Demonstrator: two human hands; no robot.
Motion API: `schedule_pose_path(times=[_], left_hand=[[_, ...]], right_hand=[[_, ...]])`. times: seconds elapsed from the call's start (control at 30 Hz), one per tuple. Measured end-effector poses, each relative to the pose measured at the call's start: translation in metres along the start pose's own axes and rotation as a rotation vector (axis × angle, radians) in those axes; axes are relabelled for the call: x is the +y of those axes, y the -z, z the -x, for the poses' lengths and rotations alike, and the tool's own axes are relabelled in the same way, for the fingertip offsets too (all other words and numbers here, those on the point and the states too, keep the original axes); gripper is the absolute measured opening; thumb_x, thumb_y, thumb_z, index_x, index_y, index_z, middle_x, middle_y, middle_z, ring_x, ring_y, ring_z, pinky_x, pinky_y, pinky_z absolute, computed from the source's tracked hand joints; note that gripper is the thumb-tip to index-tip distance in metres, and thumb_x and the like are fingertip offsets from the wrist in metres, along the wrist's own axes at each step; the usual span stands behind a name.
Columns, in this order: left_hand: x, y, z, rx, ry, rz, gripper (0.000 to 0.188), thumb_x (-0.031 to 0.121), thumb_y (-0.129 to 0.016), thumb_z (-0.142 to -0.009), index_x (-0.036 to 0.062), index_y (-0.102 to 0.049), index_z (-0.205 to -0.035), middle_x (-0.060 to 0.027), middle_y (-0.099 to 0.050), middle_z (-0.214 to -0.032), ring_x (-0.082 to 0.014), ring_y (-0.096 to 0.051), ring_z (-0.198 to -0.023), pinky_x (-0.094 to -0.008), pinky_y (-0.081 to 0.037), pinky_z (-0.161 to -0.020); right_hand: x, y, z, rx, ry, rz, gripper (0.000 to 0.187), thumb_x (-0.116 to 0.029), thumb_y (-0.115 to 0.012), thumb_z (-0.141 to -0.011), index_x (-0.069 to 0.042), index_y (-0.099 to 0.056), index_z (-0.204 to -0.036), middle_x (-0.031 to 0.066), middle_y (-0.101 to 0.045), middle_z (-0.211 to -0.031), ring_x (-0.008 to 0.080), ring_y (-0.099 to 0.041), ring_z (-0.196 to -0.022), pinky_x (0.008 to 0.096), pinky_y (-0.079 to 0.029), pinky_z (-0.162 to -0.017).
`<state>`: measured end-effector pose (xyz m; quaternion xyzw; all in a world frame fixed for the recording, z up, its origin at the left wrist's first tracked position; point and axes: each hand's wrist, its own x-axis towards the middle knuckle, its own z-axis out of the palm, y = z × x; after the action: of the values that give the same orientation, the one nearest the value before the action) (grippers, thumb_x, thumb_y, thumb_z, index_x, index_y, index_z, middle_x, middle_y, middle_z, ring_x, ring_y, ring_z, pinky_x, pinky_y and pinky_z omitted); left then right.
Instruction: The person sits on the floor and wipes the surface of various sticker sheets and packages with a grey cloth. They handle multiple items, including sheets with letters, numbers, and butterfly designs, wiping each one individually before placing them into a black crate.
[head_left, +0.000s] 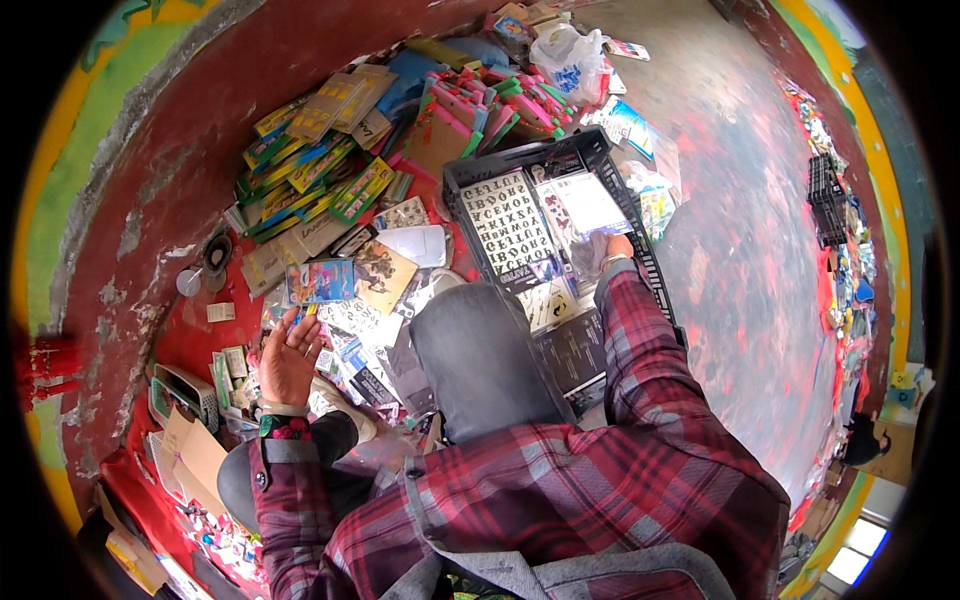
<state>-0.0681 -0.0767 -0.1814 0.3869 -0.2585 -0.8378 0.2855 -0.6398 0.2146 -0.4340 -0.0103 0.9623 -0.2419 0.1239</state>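
Observation:
My left hand [288, 362] is raised over the pile on the left, palm partly turned up and fingers stretched apart, holding nothing. Just beyond its fingertips lies a blue printed packet [320, 281]. My right hand [619, 246] reaches into a black plastic crate [655, 285], its fingers closed beside a crumpled, see-through plastic bag [588, 256] that it seems to grip. Inside the crate are a sheet of black letters [506, 225], a white card sheet [582, 203] and a dark printed packet [574, 352]. My knee covers part of the near side.
Yellow-green boxes [362, 190] and pink-and-green packs [480, 110] are heaped against the red wall. A white carrier bag [572, 62] lies behind the crate. Loose packets surround my foot, with an open cardboard box [192, 455] at lower left. Another black crate [826, 198] stands far right.

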Motion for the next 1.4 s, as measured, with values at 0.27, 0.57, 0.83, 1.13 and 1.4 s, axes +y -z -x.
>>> schedule_pose_path(times=[0.27,0.57,0.83,1.13,1.4], left_hand=[[-0.002,0.012,0.002,0.032,0.012,0.017,0.045,0.031,-0.052,-0.092,0.0027,-0.044,-0.126,-0.0142,-0.058,-0.113,-0.0246,-0.055,-0.105,-0.0378,-0.041,-0.094],[-0.015,0.06,-0.009,0.166,0.054,-0.1,0.041,0.031,-0.049,-0.091,0.0014,-0.048,-0.12,-0.014,-0.06,-0.112,-0.0246,-0.058,-0.103,-0.0346,-0.045,-0.087],[-0.102,0.22,-0.067,0.525,0.166,-0.077,0.031,0.026,-0.044,-0.09,0.0064,-0.052,-0.112,-0.0077,-0.057,-0.105,-0.0221,-0.054,-0.096,-0.0356,-0.042,-0.083],[-0.153,0.241,-0.056,0.6,0.304,0.105,0.045,0.025,-0.035,-0.094,0.0011,-0.035,-0.133,-0.0176,-0.039,-0.137,-0.0307,-0.037,-0.126,-0.0393,-0.032,-0.101],[-0.204,0.234,-0.088,0.295,0.276,-0.129,0.039,0.018,-0.043,-0.093,0.0007,-0.042,-0.127,-0.018,-0.049,-0.126,-0.0302,-0.049,-0.115,-0.0403,-0.042,-0.095]], right_hand=[[-0.025,0.036,0.033,-0.294,0.317,0.678,0.037,-0.039,-0.063,-0.079,-0.008,-0.066,-0.098,0.0136,-0.066,-0.098,0.0267,-0.065,-0.086,0.0378,-0.051,-0.075],[-0.174,0.095,0.125,-0.516,-0.102,-1.121,0.023,-0.012,-0.061,-0.081,0.001,-0.065,-0.099,0.0083,-0.065,-0.094,0.0182,-0.06,-0.081,0.03,-0.047,-0.074],[-0.377,0.191,0.391,-1.053,0.564,-1.34,0.021,-0.013,-0.054,-0.089,-0.001,-0.061,-0.105,0.0055,-0.064,-0.081,0.0098,-0.059,-0.07,0.0223,-0.047,-0.065],[-0.375,0.107,0.386,-1.257,0.108,-1.297,0.025,-0.009,-0.052,-0.087,0.002,-0.054,-0.109,0.009,-0.061,-0.085,0.0172,-0.059,-0.077,0.029,-0.049,-0.072],[-0.381,0.104,0.385,-1.261,0.137,-1.197,0.024,-0.007,-0.051,-0.087,0.003,-0.053,-0.109,0.0086,-0.06,-0.083,0.0159,-0.057,-0.074,0.0256,-0.046,-0.068]])
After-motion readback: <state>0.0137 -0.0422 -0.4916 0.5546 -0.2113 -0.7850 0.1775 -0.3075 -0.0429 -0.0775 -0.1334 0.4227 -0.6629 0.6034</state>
